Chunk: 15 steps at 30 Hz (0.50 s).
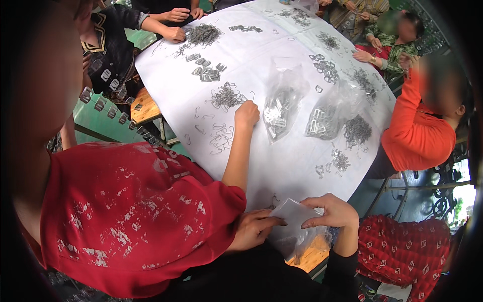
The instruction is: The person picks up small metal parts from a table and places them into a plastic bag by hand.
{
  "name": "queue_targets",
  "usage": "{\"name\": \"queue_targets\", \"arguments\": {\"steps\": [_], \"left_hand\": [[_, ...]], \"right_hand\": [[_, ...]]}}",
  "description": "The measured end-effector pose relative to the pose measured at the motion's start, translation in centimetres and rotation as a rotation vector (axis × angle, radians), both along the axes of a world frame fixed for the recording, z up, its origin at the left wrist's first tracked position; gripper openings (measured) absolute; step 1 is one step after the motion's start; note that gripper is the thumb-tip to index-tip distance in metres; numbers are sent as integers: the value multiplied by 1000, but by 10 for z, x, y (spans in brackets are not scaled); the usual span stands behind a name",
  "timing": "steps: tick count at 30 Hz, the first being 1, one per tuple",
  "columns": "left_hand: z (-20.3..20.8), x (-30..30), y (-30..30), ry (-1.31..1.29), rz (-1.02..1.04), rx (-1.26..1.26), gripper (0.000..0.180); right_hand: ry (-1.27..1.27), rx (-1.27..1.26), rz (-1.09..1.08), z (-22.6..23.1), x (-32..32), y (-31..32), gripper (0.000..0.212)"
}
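A clear plastic bag is held between my two hands at the near edge of the table. My left hand pinches the bag's left side, its forearm partly hidden behind a co-worker's red sleeve. From the right, my right hand curves over the bag's upper right edge, thumb and fingers closed on it. Whether the bag contains anything is hard to make out. Just beyond it, a few small wire hooks lie on the white table cover.
A red-shirted person crowds my left, one hand at a hook pile. Two filled clear bags stand mid-table. More piles of hooks and metal buckles lie around. Several people sit along the edges, one in orange. Quilted red fabric sits right.
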State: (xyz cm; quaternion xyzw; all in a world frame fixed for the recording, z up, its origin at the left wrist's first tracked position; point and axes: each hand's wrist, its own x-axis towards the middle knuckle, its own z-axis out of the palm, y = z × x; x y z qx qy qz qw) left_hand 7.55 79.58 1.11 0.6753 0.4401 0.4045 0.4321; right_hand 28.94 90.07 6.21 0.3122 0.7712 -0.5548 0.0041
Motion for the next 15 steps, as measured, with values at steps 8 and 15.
{"name": "queue_targets", "arguments": {"steps": [8,15], "left_hand": [[-5,-2,-23,5,50,55,32],[-12,-20,-35,207,75,-86,34]], "right_hand": [[-120,115,-259,2,-13,-34,15],[-134,192,-472,8,8,-34,11]]}}
